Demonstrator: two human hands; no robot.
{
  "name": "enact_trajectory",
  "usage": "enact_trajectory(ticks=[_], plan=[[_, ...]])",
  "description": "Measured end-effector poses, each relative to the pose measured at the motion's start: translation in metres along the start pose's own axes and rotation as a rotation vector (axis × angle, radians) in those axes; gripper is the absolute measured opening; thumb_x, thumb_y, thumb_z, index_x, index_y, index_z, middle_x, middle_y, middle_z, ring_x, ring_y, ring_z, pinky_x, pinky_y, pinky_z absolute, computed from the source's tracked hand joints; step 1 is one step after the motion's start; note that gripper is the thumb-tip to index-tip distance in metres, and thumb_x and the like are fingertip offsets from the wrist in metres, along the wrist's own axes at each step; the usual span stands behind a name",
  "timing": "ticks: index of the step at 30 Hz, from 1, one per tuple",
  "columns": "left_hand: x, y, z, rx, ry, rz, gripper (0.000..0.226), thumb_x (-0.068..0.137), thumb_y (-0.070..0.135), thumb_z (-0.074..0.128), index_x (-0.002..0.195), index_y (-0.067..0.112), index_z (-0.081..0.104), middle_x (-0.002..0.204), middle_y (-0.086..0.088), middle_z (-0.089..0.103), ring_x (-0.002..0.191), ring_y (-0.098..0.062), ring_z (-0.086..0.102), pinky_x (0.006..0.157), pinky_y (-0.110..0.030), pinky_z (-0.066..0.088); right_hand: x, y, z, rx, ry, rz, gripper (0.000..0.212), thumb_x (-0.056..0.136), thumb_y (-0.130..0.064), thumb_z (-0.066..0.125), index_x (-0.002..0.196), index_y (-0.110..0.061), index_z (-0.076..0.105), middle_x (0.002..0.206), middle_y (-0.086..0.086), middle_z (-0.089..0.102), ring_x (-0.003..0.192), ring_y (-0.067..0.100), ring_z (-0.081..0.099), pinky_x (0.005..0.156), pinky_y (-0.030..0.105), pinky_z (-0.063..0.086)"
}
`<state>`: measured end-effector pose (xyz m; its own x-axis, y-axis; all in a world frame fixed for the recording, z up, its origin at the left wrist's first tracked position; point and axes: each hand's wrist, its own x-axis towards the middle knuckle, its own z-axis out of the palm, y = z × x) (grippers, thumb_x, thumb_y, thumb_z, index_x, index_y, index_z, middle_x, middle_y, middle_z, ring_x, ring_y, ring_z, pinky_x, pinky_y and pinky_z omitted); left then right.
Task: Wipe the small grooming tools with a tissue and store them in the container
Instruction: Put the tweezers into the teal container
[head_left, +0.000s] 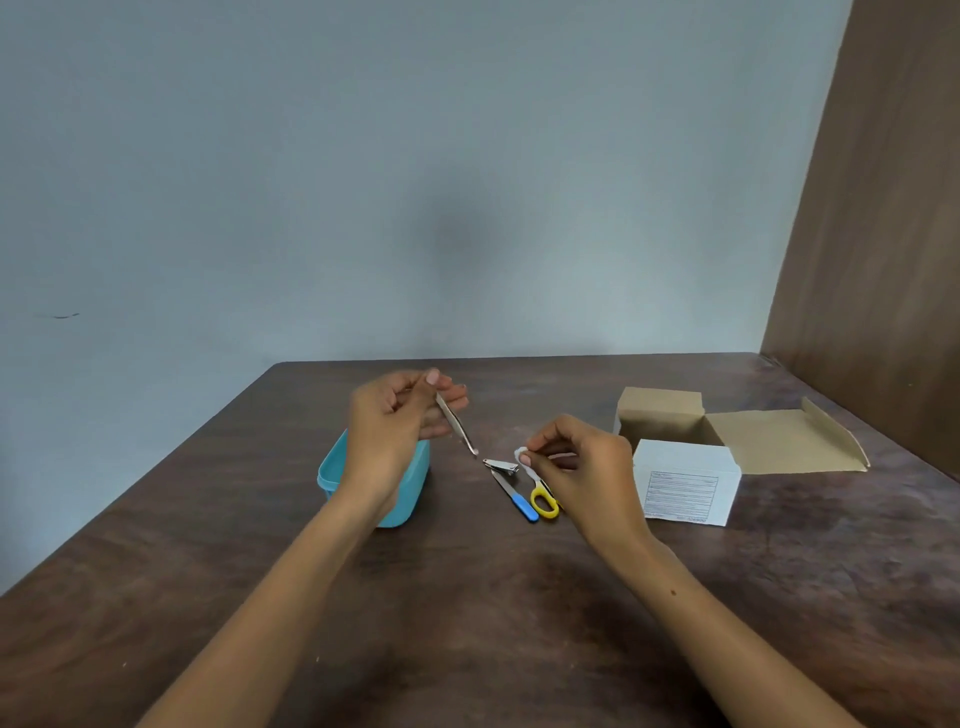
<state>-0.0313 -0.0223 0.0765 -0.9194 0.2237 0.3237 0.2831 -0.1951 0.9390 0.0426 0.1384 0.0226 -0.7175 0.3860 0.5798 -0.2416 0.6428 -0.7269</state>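
**Head view: tweezers in hand, three tools waiting on the table**

Head view, only view on record.

Progress: early, by my reading. The left hand (400, 415) pinches a slim metal tool, apparently tweezers (456, 423), by its upper end; the tip slants down and to the right, above the table (467, 597) and just clear of the other tools. The right hand (582, 467) has its fingers curled round a small wad of white tissue (521, 457), held near the tweezers' tip but not touching it. Whether this tool is already wiped cannot be told.

Waiting on the table, close together under the right hand: a metal nail clipper (502, 466), a nail file with a blue handle (514, 496), and yellow-handled scissors (544, 501), partly hidden by the fingers. None looks stored yet.

The container (332, 475), a teal plastic tub with no lid on, sits beneath the left wrist. Its inside is mostly hidden by the hand; contents cannot be told.

Tweezers: thin, straight, shiny steel, narrow at the tip. Likely slippery and easily dropped.

Right of the tools stands an open cardboard box (685, 478), flaps spread.
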Motion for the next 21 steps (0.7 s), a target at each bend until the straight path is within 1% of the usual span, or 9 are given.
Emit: enact_trajectory(ticks=[2,5,8,10,13,16,17,19,21], plan=[[0.012,0.005,-0.010,0.043,0.001,0.029,0.020,0.094,0.015,0.053,0.092,-0.001,0.065,0.084,-0.007,0.073,0.073,-0.014,0.073,0.060,-0.020,0.057,0.000,0.002,0.001,-0.027,-0.002,-0.073,0.013,0.076,-0.009,0.076,0.071,-0.013,0.065,0.075,-0.007,0.070,0.070,0.005,0.066,0.064,0.018,0.053],[0.028,0.008,-0.026,0.166,0.035,0.112,0.016,0.093,0.013,0.057,0.085,0.004,0.067,0.072,0.001,0.073,0.068,-0.012,0.072,0.060,-0.018,0.055,0.000,0.006,0.001,-0.049,-0.001,-0.126,0.013,0.075,-0.007,0.077,0.071,-0.012,0.065,0.076,-0.006,0.070,0.071,0.004,0.066,0.064,0.015,0.052],[0.038,0.002,-0.036,0.412,0.063,0.220,0.014,0.091,0.015,0.059,0.080,0.011,0.067,0.068,0.001,0.071,0.064,-0.009,0.070,0.062,-0.020,0.055,0.000,0.008,0.001,-0.089,-0.007,-0.141,0.013,0.075,-0.007,0.077,0.072,-0.012,0.066,0.077,-0.005,0.071,0.071,0.005,0.066,0.065,0.017,0.053],[0.040,-0.007,-0.037,0.589,0.043,0.246,0.017,0.091,0.017,0.059,0.076,0.013,0.066,0.065,-0.001,0.069,0.059,-0.009,0.067,0.063,-0.023,0.055,0.000,0.008,0.000,-0.108,-0.016,-0.138,0.013,0.075,-0.007,0.077,0.072,-0.014,0.066,0.078,-0.005,0.071,0.072,0.005,0.066,0.065,0.020,0.055],[0.038,-0.022,-0.033,0.781,-0.058,0.175,0.018,0.091,0.018,0.060,0.076,0.010,0.067,0.065,-0.003,0.069,0.054,-0.011,0.065,0.058,-0.023,0.051,0.000,0.010,-0.001,-0.125,-0.030,-0.124,0.014,0.075,-0.006,0.077,0.072,-0.015,0.066,0.078,-0.005,0.071,0.072,0.006,0.066,0.066,0.022,0.055],[0.037,-0.032,-0.031,0.978,-0.100,0.130,0.022,0.089,0.021,0.063,0.072,0.009,0.066,0.065,0.001,0.066,0.052,-0.002,0.058,0.049,-0.010,0.036,0.001,0.011,-0.002,-0.127,-0.033,-0.111,0.012,0.075,-0.006,0.076,0.072,-0.013,0.067,0.077,-0.005,0.071,0.071,0.005,0.066,0.065,0.020,0.054],[0.037,-0.034,-0.031,1.019,-0.094,0.118,0.021,0.089,0.022,0.063,0.073,0.009,0.067,0.067,0.002,0.065,0.054,-0.002,0.056,0.049,-0.010,0.033,0.001,0.011,-0.003,-0.124,-0.032,-0.109,0.012,0.075,-0.005,0.076,0.072,-0.013,0.067,0.077,-0.005,0.071,0.070,0.004,0.066,0.065,0.019,0.054],[0.036,-0.036,-0.031,1.057,-0.080,0.087,0.022,0.089,0.025,0.063,0.078,0.007,0.070,0.070,0.000,0.064,0.059,-0.008,0.057,0.052,-0.014,0.034,0.001,0.011,-0.003,-0.126,-0.039,-0.105,0.013,0.075,-0.004,0.075,0.072,-0.014,0.067,0.077,-0.007,0.070,0.070,0.003,0.065,0.065,0.019,0.054],[0.037,-0.036,-0.030,1.082,-0.071,0.071,0.024,0.089,0.026,0.062,0.080,0.006,0.071,0.068,-0.002,0.063,0.058,-0.010,0.055,0.052,-0.017,0.034,0.002,0.012,-0.003,-0.140,-0.053,-0.104,0.014,0.075,-0.004,0.075,0.072,-0.015,0.067,0.079,-0.006,0.071,0.072,0.005,0.066,0.067,0.021,0.056]])
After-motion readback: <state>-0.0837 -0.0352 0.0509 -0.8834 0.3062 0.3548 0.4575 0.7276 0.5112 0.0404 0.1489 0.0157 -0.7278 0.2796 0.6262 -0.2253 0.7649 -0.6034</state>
